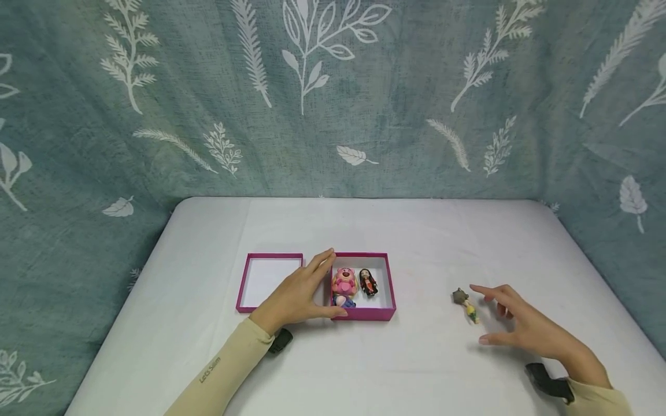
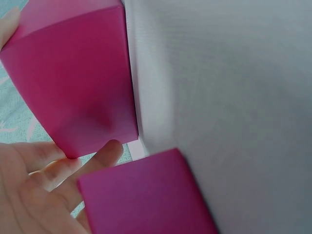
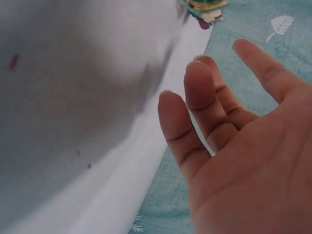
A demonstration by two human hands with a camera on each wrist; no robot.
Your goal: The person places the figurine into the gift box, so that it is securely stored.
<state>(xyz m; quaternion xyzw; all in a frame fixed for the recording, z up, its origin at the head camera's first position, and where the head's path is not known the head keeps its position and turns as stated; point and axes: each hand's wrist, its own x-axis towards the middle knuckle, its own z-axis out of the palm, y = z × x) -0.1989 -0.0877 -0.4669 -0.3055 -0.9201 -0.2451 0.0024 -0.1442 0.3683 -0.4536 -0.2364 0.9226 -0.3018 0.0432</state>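
My left hand [image 1: 296,293] spans the left side of a magenta box [image 1: 369,314], thumb at its front wall and index finger at the far left corner. In the left wrist view, thumb and fingertips meet the box's wall [image 2: 78,83]. Inside lie a pink bear figurine [image 1: 345,282], a long-haired doll figurine [image 1: 368,283] in red and black, and a blue-and-white figurine [image 1: 343,301], partly hidden by the front wall. My right hand [image 1: 525,323] holds nothing, thumb and index spread beside a small figurine [image 1: 465,304] with a grey-brown head and yellow-green body, lying on the table.
A shallow magenta-rimmed lid [image 1: 243,283] with a white inside lies left of the box, partly behind my left hand. The white cloth-covered table [image 1: 395,370] ends at a green leaf-patterned curtain [image 1: 406,150] behind.
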